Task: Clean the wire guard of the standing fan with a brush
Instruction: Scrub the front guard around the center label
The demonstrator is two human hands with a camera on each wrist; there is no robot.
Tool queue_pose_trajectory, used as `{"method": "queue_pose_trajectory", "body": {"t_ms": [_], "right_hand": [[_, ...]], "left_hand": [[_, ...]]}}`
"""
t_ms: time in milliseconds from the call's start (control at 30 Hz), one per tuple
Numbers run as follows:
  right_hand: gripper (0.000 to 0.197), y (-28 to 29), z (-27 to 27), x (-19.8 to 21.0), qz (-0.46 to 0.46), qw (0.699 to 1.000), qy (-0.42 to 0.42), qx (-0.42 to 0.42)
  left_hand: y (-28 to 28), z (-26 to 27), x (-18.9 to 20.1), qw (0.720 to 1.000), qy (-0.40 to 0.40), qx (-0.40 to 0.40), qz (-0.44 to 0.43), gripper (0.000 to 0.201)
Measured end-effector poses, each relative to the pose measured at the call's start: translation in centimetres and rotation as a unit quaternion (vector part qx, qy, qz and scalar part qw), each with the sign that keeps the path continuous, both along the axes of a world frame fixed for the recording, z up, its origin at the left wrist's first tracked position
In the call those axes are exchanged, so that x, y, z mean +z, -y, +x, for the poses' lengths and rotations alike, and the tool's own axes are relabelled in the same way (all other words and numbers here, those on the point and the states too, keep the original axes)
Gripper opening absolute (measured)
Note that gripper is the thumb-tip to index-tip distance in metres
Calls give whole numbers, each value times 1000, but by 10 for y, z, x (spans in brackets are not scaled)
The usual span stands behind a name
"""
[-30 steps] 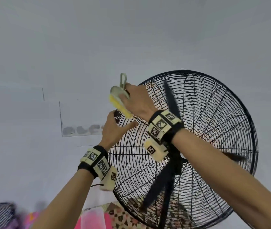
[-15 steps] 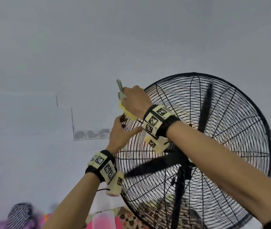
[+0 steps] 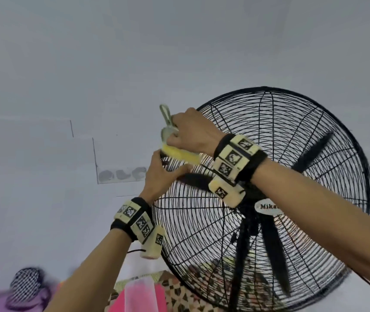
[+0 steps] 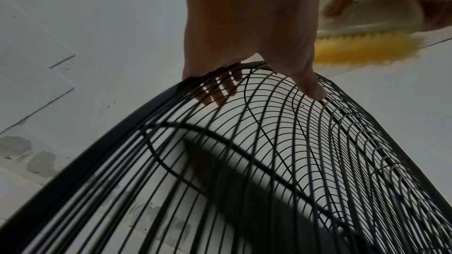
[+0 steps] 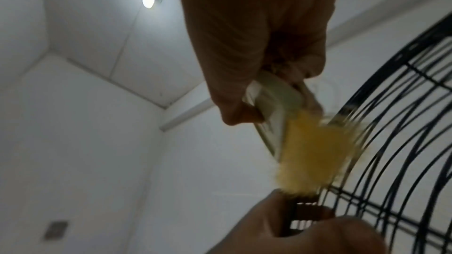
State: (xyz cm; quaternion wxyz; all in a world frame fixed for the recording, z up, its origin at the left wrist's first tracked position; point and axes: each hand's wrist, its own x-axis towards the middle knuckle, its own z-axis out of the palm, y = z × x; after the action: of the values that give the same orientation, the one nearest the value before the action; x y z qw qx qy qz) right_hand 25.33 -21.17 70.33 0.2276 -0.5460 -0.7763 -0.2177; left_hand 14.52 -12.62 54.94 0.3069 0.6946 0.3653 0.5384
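Observation:
The black wire guard of the standing fan fills the right of the head view. My left hand grips the guard's upper left rim, fingers curled behind the wires and thumb on the front. My right hand holds a pale brush with yellow bristles, pressed against the rim just above the left hand. In the right wrist view the bristles touch the wires. The black blades show behind the guard.
A white wall lies behind the fan, with grey patches low on it. Pink and patterned cloth and a checkered object lie below. A ceiling light shows in the right wrist view.
The right hand has tilted the brush and drawn its bristles down onto the rim by the left hand. The blades have turned. The left hand keeps its grip.

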Motion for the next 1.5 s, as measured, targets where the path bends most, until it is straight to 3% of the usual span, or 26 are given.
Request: {"method": "queue_pose_trajectory", "body": {"t_ms": [133,333,533,700,833,900,1067,1167,1267,1400,1500], "right_hand": [[25,16,12,-15,60,995,5,74],[61,27,35,-36,19,994,90,52],[47,28,45,-46,86,979,39,179],[40,29,53,-50,93,982,51,155],[41,33,55,-49,124,976,14,181],[44,32,56,-53,114,977,43,176],[17,33,60,-54,128,981,79,124],[30,42,67,-58,153,975,52,151],[47,50,81,-74,128,974,77,171],[25,55,104,-92,143,974,100,142],[35,59,111,-98,174,966,88,167]], "left_hand": [[-2,1,0,1000,-2,5,11,105],[-2,1,1,1000,-11,2,24,100],[0,1,0,999,-11,-4,30,99],[1,-6,-3,999,-20,-22,23,122],[3,-6,-3,999,-1,-31,19,112],[4,-4,-2,999,-2,-28,20,112],[3,-7,-3,999,-6,-32,14,117],[4,-7,-5,999,-5,-31,16,110],[5,-7,-4,999,-2,-31,20,109],[2,-6,-5,999,-4,-32,15,108],[3,-7,-7,999,-6,-31,17,108]]}}
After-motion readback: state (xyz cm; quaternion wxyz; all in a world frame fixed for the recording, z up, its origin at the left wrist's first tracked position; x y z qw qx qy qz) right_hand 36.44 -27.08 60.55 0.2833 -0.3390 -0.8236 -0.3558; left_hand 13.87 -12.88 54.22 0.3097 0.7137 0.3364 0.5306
